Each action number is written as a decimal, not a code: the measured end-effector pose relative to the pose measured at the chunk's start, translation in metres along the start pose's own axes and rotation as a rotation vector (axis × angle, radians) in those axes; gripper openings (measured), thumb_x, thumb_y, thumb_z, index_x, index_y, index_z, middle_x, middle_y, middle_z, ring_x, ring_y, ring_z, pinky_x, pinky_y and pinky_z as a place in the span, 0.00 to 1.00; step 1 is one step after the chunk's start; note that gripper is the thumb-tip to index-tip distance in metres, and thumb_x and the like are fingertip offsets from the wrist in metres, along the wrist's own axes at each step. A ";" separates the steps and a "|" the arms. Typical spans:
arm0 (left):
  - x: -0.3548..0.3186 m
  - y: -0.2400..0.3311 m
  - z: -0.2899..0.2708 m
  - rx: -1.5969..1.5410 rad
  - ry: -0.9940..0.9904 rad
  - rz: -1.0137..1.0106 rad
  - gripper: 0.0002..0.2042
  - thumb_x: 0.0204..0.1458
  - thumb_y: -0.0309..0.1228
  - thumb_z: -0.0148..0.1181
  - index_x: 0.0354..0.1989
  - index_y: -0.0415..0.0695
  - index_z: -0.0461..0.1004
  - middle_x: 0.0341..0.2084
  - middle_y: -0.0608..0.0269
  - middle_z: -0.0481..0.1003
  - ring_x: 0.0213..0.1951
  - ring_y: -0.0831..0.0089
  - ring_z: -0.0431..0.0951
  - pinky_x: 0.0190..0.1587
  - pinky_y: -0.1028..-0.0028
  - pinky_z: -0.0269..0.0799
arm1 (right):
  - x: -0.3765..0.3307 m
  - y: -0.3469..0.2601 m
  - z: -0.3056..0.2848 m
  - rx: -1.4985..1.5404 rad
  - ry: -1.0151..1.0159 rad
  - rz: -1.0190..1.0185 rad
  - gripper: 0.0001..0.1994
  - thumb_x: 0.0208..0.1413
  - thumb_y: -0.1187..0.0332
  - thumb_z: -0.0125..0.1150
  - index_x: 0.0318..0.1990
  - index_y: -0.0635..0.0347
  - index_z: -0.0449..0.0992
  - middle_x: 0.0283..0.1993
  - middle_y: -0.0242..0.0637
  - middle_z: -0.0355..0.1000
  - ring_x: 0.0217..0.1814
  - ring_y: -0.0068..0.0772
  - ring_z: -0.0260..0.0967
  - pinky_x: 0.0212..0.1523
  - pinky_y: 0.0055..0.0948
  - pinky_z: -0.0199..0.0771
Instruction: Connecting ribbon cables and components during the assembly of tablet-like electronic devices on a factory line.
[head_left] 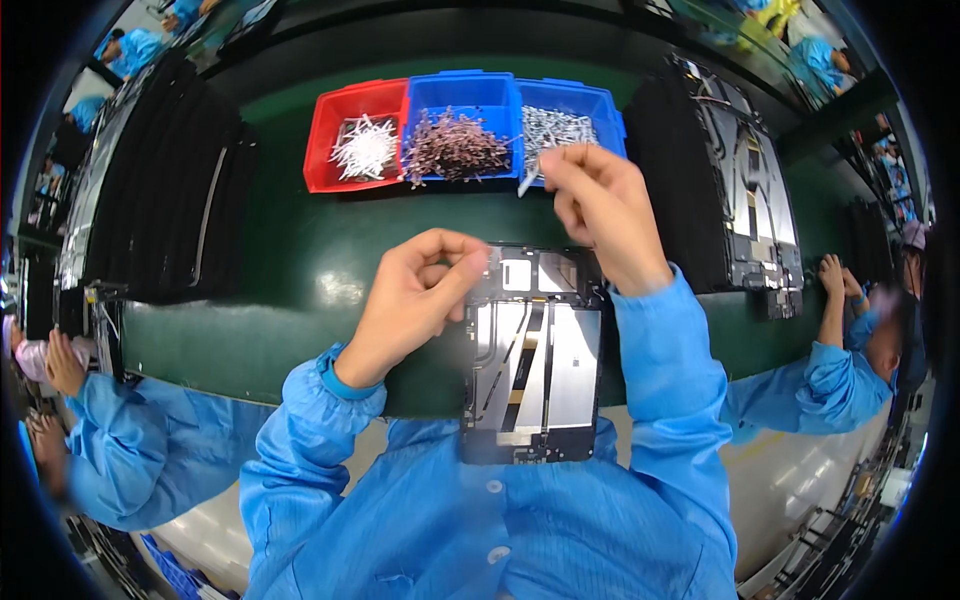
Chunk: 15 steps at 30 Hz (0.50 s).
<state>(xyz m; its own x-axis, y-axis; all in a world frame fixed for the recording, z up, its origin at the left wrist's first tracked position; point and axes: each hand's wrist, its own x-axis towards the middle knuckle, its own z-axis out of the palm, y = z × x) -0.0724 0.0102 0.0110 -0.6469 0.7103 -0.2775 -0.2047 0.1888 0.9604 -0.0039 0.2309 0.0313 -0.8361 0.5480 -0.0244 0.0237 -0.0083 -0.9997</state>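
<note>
A flat black-and-silver device panel [535,370], crossed by dark ribbon cables, lies in front of me, with its lower end over the table's near edge. At its upper left corner my left hand [415,300] is closed in a pinch. Whether its fingertips grip the panel's edge or a tiny part, I cannot tell. My right hand [610,205] is raised above the panel's far right side, in front of the right blue bin. Between its thumb and forefinger is a small pale strip [530,178], slightly blurred.
Across the table stand a red bin [316,150] of white pieces, a blue bin [462,90] of brownish pieces and another blue bin [565,95] of silvery pieces. Stacked panels rise at left [150,190] and right [740,170]. Blue-sleeved co-workers sit on both sides.
</note>
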 end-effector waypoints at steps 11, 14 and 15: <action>-0.005 -0.005 0.011 -0.444 -0.229 -0.122 0.08 0.65 0.33 0.63 0.38 0.41 0.77 0.24 0.70 0.74 0.19 0.88 0.66 0.17 0.82 0.54 | -0.062 0.008 0.011 0.351 -0.307 0.195 0.10 0.68 0.66 0.64 0.47 0.65 0.78 0.29 0.29 0.73 0.22 0.11 0.60 0.18 0.15 0.50; -0.004 -0.008 0.014 -0.433 -0.140 -0.103 0.07 0.63 0.31 0.65 0.36 0.42 0.76 0.21 0.71 0.72 0.18 0.87 0.66 0.16 0.82 0.53 | -0.068 0.016 0.012 0.358 -0.269 0.192 0.09 0.68 0.67 0.64 0.46 0.64 0.78 0.27 0.29 0.72 0.21 0.10 0.59 0.17 0.16 0.50; -0.004 -0.009 0.015 -0.387 -0.135 -0.072 0.07 0.63 0.31 0.66 0.37 0.42 0.77 0.21 0.71 0.73 0.18 0.88 0.66 0.17 0.82 0.53 | -0.069 0.015 0.013 0.393 -0.256 0.209 0.07 0.66 0.70 0.65 0.45 0.66 0.79 0.33 0.32 0.76 0.31 0.16 0.68 0.28 0.19 0.63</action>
<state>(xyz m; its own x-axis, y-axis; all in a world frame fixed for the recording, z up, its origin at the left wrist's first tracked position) -0.0568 0.0154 0.0037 -0.5240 0.7919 -0.3135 -0.5237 -0.0094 0.8518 0.0475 0.1822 0.0175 -0.9441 0.2788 -0.1759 0.0386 -0.4365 -0.8989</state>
